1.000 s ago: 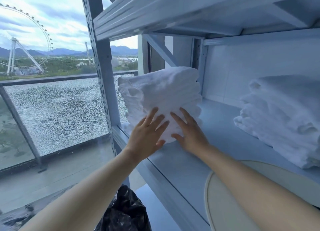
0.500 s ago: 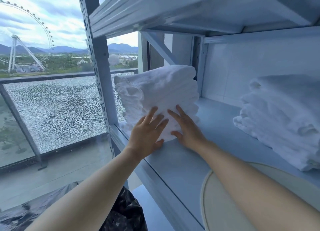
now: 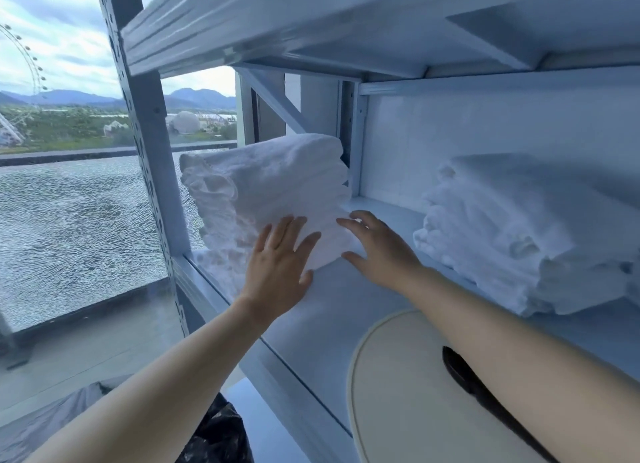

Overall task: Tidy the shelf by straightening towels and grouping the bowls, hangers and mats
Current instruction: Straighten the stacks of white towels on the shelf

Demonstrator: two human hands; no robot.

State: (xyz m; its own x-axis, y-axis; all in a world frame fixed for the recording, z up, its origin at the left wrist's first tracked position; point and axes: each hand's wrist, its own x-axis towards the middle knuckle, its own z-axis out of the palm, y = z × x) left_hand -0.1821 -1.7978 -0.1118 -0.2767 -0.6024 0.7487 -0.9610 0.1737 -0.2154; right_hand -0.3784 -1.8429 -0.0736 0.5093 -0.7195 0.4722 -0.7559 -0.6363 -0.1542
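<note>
On the head camera I see the left grip (image 3: 277, 265) laid flat, fingers straight, against the front face of the left towel stack (image 3: 270, 182), a pile of white, fluffy terry folds with ruffled edges down its left side; this grip clasps nothing, it only presses. The right grip (image 3: 377, 251) is spread and relaxed, fingertips touching the stack's lower right corner, and it too holds nothing. The stack stands at the left end of the shelf (image 3: 332, 310), just beside the perforated metal post (image 3: 149, 123). A second towel stack (image 3: 519, 227), equally white and plush, lies well apart to the right. Near the front edge lies a round cream mat (image 3: 398, 376), smooth and flat, with a narrow black strip (image 3: 485, 390) on it that I cannot identify, partly hidden by the right forearm. The shelf is smooth, pale painted metal. To its left is a shattered glass pane (image 3: 76, 220), crazed all over, with hills and part of a Ferris wheel (image 3: 31, 64) beyond; crinkled black plastic (image 3: 214, 438) sits below
</note>
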